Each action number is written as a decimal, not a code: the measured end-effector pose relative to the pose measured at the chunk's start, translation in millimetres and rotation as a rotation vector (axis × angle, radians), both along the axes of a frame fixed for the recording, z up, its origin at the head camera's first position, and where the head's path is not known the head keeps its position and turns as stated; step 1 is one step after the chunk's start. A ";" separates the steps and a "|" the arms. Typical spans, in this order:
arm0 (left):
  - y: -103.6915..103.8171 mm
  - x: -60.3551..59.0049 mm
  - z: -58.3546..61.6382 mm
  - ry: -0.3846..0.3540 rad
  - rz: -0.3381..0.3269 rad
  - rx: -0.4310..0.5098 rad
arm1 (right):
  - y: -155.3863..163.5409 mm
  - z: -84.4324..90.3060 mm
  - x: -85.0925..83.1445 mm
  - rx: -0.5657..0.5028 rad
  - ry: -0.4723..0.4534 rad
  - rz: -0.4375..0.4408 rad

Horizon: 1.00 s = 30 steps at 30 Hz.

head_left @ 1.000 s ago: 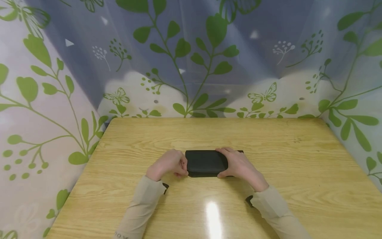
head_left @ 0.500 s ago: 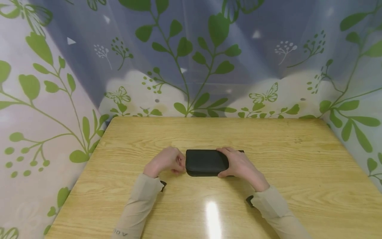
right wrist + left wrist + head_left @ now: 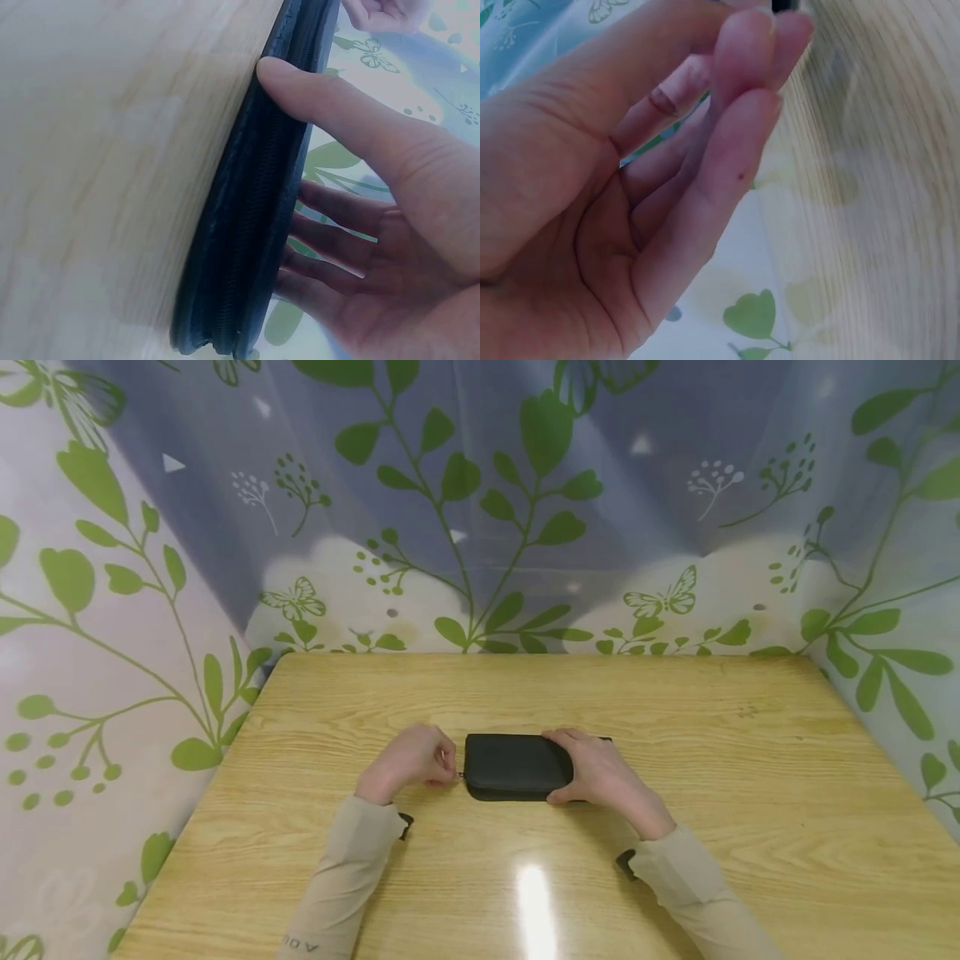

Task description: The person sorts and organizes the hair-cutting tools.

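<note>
A black zip case (image 3: 516,766) lies flat on the wooden table (image 3: 675,710), a little nearer than its middle. My left hand (image 3: 448,768) is at the case's left end, fingertips pinched together on a small zipper pull (image 3: 459,773). In the left wrist view the fingers (image 3: 742,90) press against each other, with a dark bit of the case (image 3: 784,6) just beyond them. My right hand (image 3: 570,767) grips the case's right end. Its thumb (image 3: 322,97) presses on the zipped edge (image 3: 255,225) and its fingers lie along the case's flat face.
Leaf-printed plastic sheets (image 3: 480,527) wall in the table at the back and on both sides. A lamp glare (image 3: 534,902) sits on the near tabletop. Both arms wear beige sleeves (image 3: 352,877).
My left hand has drawn slightly left and away from me, from the case's near-left corner to its left end. The right hand and the case have stayed put.
</note>
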<state>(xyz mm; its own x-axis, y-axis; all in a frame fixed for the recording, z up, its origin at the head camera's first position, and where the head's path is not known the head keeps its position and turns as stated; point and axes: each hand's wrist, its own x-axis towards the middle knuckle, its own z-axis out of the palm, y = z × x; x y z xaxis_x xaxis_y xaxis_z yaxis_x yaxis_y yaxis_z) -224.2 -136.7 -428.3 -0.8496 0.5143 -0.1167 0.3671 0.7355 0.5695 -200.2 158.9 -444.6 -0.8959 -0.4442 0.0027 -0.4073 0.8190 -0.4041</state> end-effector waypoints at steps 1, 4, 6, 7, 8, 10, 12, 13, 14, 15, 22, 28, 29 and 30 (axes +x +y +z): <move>-0.2 -0.2 0.1 0.015 0.009 -0.008 | 0.0 0.3 0.0 0.002 0.003 0.002; -0.2 -0.6 0.3 0.055 0.030 -0.036 | 0.3 0.5 -0.4 0.007 0.004 0.002; 0.5 -1.2 -0.6 0.077 0.034 -0.054 | 0.4 0.4 -0.6 0.014 0.009 0.007; 0.9 -1.5 -1.3 0.089 0.037 -0.061 | 0.5 0.3 -0.8 0.016 0.008 0.006; 1.3 -1.9 -2.1 0.103 0.038 -0.067 | 0.5 0.3 -0.9 0.017 0.009 0.008; 2.2 -2.9 -4.3 0.136 0.040 -0.076 | 0.2 0.3 -1.1 0.020 0.015 0.013; 3.0 -3.5 -6.1 0.173 0.044 -0.082 | -0.1 0.7 -0.8 0.020 0.019 0.016; 3.4 -3.9 -7.0 0.192 0.044 -0.084 | -0.2 0.7 -0.6 0.018 0.020 0.016; 3.7 -4.2 -8.0 0.210 0.045 -0.084 | -0.3 0.7 -0.4 0.016 0.020 0.017; 3.9 -4.4 -8.9 0.225 0.046 -0.085 | -0.4 0.5 -0.2 0.015 0.020 0.017; 5.5 -7.2 -14.9 0.297 0.082 -0.074 | 0.0 -0.4 0.3 0.026 0.021 0.018; 6.9 -9.6 -19.3 0.320 0.142 -0.050 | 0.1 -1.1 -0.6 0.032 0.028 0.020; 7.1 -9.8 -19.7 0.327 0.153 -0.049 | -0.1 -0.9 -0.7 0.032 0.029 0.021; 7.3 -9.9 -20.2 0.337 0.167 -0.045 | -0.4 -0.7 -0.8 0.034 0.030 0.023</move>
